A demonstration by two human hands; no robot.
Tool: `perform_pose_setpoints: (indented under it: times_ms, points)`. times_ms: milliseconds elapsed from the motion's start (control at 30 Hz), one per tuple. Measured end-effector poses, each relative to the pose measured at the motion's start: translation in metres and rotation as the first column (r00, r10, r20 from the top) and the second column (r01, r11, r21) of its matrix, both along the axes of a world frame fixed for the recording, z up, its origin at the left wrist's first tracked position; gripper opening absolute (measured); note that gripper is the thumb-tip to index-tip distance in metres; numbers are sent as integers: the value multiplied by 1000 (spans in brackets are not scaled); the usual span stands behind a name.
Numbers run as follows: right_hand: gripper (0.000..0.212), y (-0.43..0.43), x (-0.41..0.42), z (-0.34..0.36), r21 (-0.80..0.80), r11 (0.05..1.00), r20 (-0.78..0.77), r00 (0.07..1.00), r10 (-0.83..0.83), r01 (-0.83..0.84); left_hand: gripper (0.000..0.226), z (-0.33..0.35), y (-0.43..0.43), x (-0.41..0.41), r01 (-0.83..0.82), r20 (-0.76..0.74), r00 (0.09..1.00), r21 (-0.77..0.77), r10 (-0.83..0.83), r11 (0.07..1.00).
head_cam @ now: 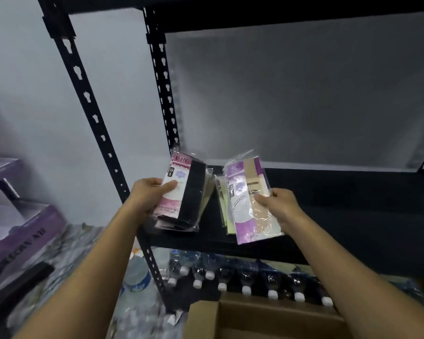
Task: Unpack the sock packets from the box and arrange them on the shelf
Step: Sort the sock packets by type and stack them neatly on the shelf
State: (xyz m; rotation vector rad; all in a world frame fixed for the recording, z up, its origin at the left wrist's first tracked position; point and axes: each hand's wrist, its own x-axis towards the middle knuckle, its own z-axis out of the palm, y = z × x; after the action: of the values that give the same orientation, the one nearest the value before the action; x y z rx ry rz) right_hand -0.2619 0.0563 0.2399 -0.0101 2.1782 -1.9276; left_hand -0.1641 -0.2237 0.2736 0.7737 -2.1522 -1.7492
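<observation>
Pink-and-black packets (pixel 181 194) fill the left hand's (pixel 148 195) grip; the right hand (pixel 280 204) pinches purple packets (pixel 249 199). Shelf (pixel 340 216) beyond, box (pixel 267 321) below.

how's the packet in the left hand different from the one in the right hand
The left hand grips a pink-card packet showing black socks, atop a small stack. The right hand holds a purple-card packet showing beige socks, tilted the opposite way. Both are clear plastic sleeves printed "ENE", held above the dark shelf.
</observation>
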Motion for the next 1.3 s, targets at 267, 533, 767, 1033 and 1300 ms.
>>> perform_pose_setpoints:
  times_ms: [267,533,767,1033,1300]
  points:
    - [12,-19,-27,-22,247,968,-102,994,-26,51,31,-11,-25,-34,83,261,965,-337,8,938]
    - [27,-24,-28,-41,388,917,-213,977,-5,89,24,-26,-16,-38,56,256,963,-493,83,868]
    - [38,-21,-27,-46,423,902,-214,977,7,86,26,-22,-7,-35,14,201,972,-562,120,827]
    - [52,5,-1,-35,433,894,-289,957,16,115,46,-12,23,-1,-69,-9,996,-682,87,728]
    - [36,30,42,-47,379,916,-297,955,-13,131,23,-39,89,63,-349,-365,911,-432,193,832]
